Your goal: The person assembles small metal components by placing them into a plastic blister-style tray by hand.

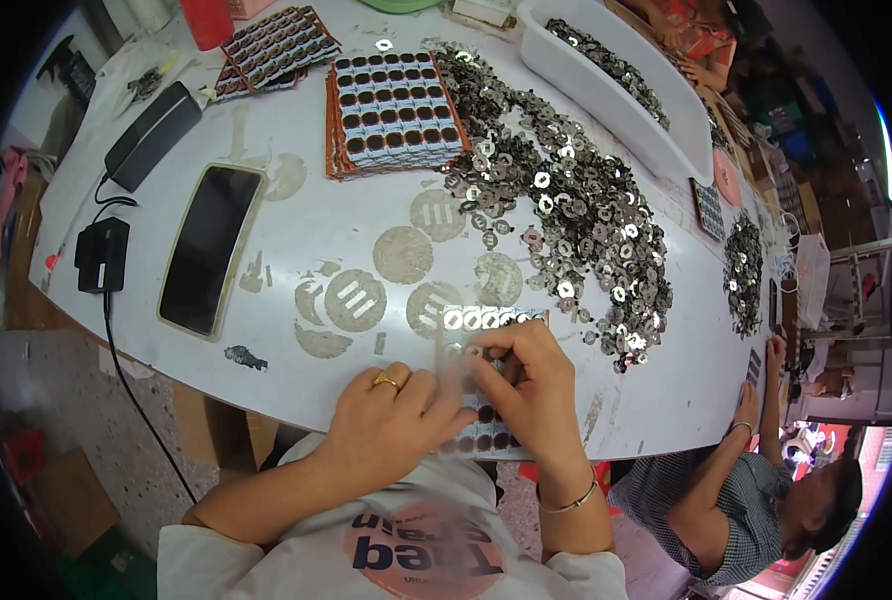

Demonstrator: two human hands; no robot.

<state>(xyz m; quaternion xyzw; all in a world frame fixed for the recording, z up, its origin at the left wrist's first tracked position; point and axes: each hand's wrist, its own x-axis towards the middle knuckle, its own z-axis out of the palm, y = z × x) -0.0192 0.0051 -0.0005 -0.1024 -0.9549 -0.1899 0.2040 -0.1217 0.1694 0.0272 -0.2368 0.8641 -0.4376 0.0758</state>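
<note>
In front of me, near the table's front edge, lies a flat panel [484, 440] with rows of dark round spots. Shiny metal pieces [473, 318] cover spots along its far row. My right hand [531, 385] reaches over the panel's right side. Its thumb and index finger close together above the sheet, and what they pinch is too small to make out. My left hand [391, 415], with a ring on it, is curled at the panel's left edge. Its fingertips are smeared by motion, hiding whatever they hold. Both hands cover the panel's middle rows.
A large heap of small metal pieces [586, 220] spreads across the right-centre. Behind it stands a white bin [691, 155] holding more. A stack of panels [396, 110] lies beyond, with a phone [211, 250] and a black stand [153, 135] leftward. Co-workers sit right and far right.
</note>
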